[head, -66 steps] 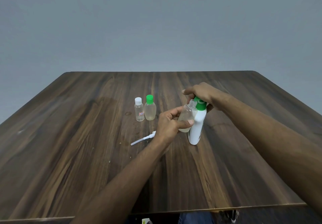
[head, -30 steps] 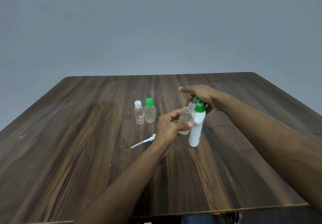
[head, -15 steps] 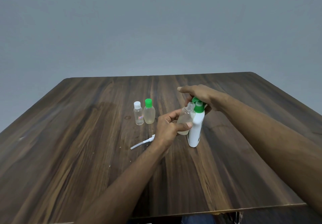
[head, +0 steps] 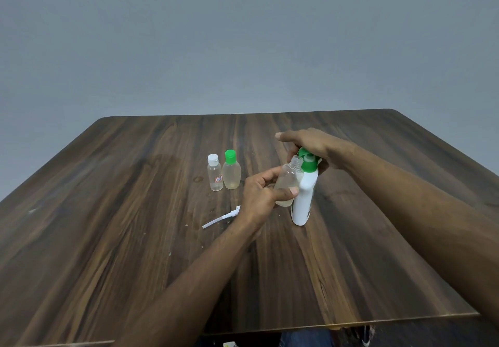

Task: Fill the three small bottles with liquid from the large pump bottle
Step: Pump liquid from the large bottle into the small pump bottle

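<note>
While the pump is being worked, here's how it all sits:

Left hand (head: 260, 194): fingers and thumb wrapped round the open small bottle (head: 288, 181), holding it up off the table (head: 135, 238), tilted so its bare neck sits right by the green pump head (head: 307, 161). My guess is the tilt is there to catch the liquid at the nozzle rather than let it dribble down the side.

Right hand (head: 313, 145): draped over the top of the large pump bottle (head: 303, 198), palm on the pump, index finger sticking out straight. Looks like pressing, not really gripping. I can't see the fingers underneath well.

Pump bottle: standing upright on the table, touching the small bottle's side. Probably kept planted so one hand is enough to pump.

Fill level: a pale yellowish pool low in the held bottle, so I'd say a good bit to go.

Other two: white-capped bottle (head: 215, 173) and green-capped bottle (head: 231, 171) stand side by side off to the left, capped, well apart from the action. The green one looks mostly full.

Loose bit: a white spray top with tube (head: 221, 218) lies flat just beside the left wrist, likely off the bottle being filled.
</note>
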Tool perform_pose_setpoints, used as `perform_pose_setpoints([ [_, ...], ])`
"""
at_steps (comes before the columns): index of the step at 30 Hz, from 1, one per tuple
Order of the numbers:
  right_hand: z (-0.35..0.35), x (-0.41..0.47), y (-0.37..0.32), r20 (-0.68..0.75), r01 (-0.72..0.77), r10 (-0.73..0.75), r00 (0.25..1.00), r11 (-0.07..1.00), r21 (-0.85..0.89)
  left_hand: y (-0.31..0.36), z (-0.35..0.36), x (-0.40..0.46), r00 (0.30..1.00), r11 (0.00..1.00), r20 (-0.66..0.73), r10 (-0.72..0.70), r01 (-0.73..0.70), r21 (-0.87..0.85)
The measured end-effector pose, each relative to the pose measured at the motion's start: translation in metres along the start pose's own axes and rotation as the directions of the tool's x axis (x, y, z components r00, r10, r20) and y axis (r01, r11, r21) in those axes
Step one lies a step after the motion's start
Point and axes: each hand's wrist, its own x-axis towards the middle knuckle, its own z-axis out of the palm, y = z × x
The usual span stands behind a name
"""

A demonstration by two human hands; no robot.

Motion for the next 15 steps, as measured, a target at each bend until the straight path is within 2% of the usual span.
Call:
perform_pose_setpoints([
  [9, 0.0051, 0.0061, 0.0033, -0.056, -0.001, -0.002, 0.998, 0.999, -0.048, -0.0012, -0.0013, 0.0012, 1.0, 1.0, 0.001, 0.004, -0.004, 0.007],
  [15, -0.0004, 0.0028, 0.0006, 0.008, -0.002, 0.002, 1.0, 1.0, -0.01, -0.0018, -0.0013, 0.0018, 1.0, 1.0, -0.011, -0.001, 0.001, 0.014],
])
